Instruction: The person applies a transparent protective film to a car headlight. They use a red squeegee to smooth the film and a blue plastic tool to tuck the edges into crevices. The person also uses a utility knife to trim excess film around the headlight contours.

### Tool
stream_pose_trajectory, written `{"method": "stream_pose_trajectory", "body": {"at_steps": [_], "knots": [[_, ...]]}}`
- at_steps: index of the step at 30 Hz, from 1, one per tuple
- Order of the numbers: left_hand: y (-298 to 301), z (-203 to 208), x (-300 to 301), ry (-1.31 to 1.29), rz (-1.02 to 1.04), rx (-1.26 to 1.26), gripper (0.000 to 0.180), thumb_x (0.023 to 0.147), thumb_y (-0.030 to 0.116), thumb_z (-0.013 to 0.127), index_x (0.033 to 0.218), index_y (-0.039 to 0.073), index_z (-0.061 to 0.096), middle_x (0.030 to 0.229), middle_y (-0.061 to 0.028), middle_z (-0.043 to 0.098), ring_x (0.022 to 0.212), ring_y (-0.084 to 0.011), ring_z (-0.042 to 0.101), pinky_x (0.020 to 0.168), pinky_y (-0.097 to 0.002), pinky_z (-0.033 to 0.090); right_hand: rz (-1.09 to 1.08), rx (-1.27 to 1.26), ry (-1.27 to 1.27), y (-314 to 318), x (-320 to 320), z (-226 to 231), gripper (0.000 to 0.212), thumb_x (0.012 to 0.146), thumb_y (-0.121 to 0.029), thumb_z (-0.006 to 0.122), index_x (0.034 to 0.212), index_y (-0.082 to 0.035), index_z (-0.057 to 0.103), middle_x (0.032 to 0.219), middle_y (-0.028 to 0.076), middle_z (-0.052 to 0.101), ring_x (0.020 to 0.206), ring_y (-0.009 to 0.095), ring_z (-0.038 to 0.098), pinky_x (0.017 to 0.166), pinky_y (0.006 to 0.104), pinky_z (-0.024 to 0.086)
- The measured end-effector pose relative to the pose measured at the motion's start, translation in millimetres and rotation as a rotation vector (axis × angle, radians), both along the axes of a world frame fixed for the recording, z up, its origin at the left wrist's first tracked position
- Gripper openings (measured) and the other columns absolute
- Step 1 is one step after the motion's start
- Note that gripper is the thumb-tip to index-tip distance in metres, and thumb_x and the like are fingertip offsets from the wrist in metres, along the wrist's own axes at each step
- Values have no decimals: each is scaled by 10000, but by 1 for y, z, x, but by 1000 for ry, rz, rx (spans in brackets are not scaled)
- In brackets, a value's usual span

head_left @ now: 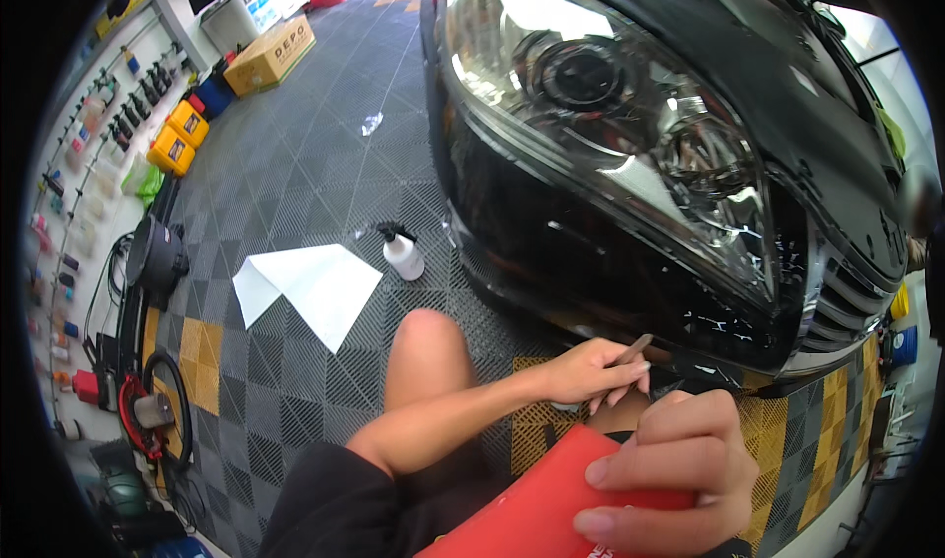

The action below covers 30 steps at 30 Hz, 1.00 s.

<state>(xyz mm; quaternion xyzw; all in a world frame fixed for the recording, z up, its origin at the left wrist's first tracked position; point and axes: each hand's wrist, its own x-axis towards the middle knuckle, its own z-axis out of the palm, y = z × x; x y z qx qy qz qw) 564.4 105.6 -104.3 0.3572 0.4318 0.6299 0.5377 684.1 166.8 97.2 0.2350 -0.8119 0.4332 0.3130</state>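
grey ribbed floor tiles (295, 174) are lying under a black car (551, 228); near its bumper (630, 297), the left grip (591, 371) is pinching a slim, dull-brown strip (635, 348), the right grip (694, 465) clasping a smooth red piece (536, 499).

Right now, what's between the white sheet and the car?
A white bottle with a black top stands on the floor between sheet and car, in the head view.

Slim greyish stick (635, 348), tilted up rightward, red sheet (547, 491), white-printed, slanting in the foreground
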Motion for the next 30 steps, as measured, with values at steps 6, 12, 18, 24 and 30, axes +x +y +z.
{"method": "stream_pose_trajectory", "body": {"at_steps": [6, 12, 18, 24, 30], "knots": [[-19, 10, 20, 126, 138, 185, 445, 1134, 394, 499, 1093, 18, 734, 908, -67, 660, 758, -123, 648, 706, -266, 537, -23, -254, 39, 56, 38, -56, 479, 788, -164, 882, 1223, -53, 716, 1128, 140, 711, 937, 260, 677, 809, 368, 572], [-19, 80, 39, 467, 484, 303, 585, 1125, 495, 439, 1247, 22, 761, 1401, -180, 530, 1291, -292, 529, 1099, -445, 419, -242, -377, -243, 53, 61, -135, 530, 920, -165, 815, 1347, 2, 550, 1207, 172, 644, 971, 259, 645, 833, 349, 534], [-5, 114, 55, 755, 309, 302, 678, 1122, 570, 356, 1299, 44, 745, 1512, -230, 510, 1321, -307, 534, 1088, -441, 418, -153, -315, -296, 44, 85, -113, 397, 972, -79, 706, 1326, 27, 561, 1139, 229, 701, 1032, 346, 719, 899, 431, 558], [7, 116, 69, 623, 221, 382, 691, 1124, 579, 338, 1400, 50, 689, 1541, -191, 485, 1233, -259, 559, 1065, -419, 451, 9, -702, -364, 40, 92, -104, 359, 1024, -7, 606, 1371, 23, 520, 1218, 155, 662, 1170, 249, 685, 1016, 373, 539], [43, 146, 44, 1079, 311, 360, 692, 1090, 569, 435, 1513, 37, 567, 1485, -246, 523, 1346, -370, 535, 1154, -461, 389, -64, -783, -351, 90, 90, -82, 395, 1069, -4, 536, 1457, -6, 463, 1110, 68, 673, 931, 126, 655, 853, 273, 542]]}}
